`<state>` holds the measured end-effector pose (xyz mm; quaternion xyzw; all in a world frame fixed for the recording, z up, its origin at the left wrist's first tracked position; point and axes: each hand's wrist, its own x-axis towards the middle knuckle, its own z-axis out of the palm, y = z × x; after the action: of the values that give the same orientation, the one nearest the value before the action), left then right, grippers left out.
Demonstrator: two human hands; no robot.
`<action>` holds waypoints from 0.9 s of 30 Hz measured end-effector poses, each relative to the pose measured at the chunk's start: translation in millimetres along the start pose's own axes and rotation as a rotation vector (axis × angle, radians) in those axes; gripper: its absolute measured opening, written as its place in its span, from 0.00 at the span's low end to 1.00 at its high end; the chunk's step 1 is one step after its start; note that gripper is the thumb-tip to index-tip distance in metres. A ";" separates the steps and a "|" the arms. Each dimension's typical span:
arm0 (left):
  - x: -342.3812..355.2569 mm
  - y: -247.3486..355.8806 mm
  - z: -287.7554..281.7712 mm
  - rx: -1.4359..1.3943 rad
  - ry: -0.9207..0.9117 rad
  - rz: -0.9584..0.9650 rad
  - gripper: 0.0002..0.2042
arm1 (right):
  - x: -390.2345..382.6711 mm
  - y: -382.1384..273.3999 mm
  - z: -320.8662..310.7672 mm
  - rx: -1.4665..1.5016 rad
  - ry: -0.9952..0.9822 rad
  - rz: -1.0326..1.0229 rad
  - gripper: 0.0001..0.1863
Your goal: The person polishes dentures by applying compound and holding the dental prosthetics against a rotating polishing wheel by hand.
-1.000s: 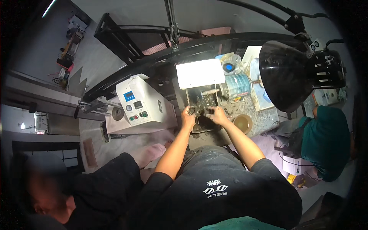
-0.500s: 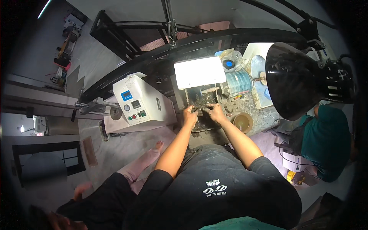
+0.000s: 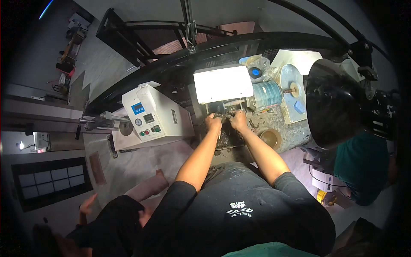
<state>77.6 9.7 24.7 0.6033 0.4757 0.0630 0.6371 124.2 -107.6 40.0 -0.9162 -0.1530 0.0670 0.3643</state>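
My left hand [image 3: 213,124] and my right hand [image 3: 238,120] are side by side over a dark, muddy work trough [image 3: 231,138]. Both are closed, their fingertips curled around something small and dark that I cannot make out. Just beyond them a pale horizontal shaft [image 3: 233,103] runs beneath a bright white cover [image 3: 223,84]. To the right of my right hand stands a round tan bowl [image 3: 270,139] of murky liquid.
Left stands a white machine [image 3: 162,115] with dials and buttons. At right are a ribbed blue cylinder [image 3: 268,94], a flat blue disc [image 3: 292,77] and a black lamp shade [image 3: 333,105]. People sit at lower left, one hand [image 3: 88,204] raised, and at right in a green shirt [image 3: 358,167].
Both my hands have shifted slightly away from me, toward the shaft, still closed. The view has turned a little. The person at lower left has raised a hand.
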 end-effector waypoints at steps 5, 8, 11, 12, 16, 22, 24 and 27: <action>2.6 -13.4 -10.2 0.008 0.027 0.084 0.22 | -11.8 -27.5 -19.8 -0.009 0.034 -0.073 0.12; -4.6 -12.1 -23.3 -0.178 -0.273 0.242 0.19 | -16.0 -11.2 -12.0 0.261 0.005 -0.151 0.10; -14.9 -4.8 -21.8 -0.237 -0.277 0.233 0.16 | -16.7 -2.7 -9.9 0.179 0.021 -0.146 0.09; -17.8 -2.2 -22.1 -0.247 -0.312 0.204 0.16 | -17.3 -0.8 -10.7 0.216 0.011 -0.135 0.09; -18.3 -5.7 -26.5 -0.231 -0.325 0.251 0.15 | -18.1 -3.7 -14.5 0.176 -0.002 -0.243 0.09; -14.6 -12.2 -28.3 -0.145 -0.232 0.277 0.13 | -30.0 -22.8 -36.5 0.078 -0.031 -0.131 0.16; -12.3 -12.2 -32.2 -0.065 -0.242 0.296 0.12 | -32.1 -44.4 -55.0 0.365 -0.085 -0.144 0.20; -24.7 -0.4 -24.4 -0.083 -0.259 0.228 0.09 | -31.9 -37.9 -48.1 0.190 -0.155 -0.221 0.21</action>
<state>47.4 10.8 41.8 0.6294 0.3150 0.0761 0.7063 96.6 -123.2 101.3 -0.8474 -0.2732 0.1112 0.4414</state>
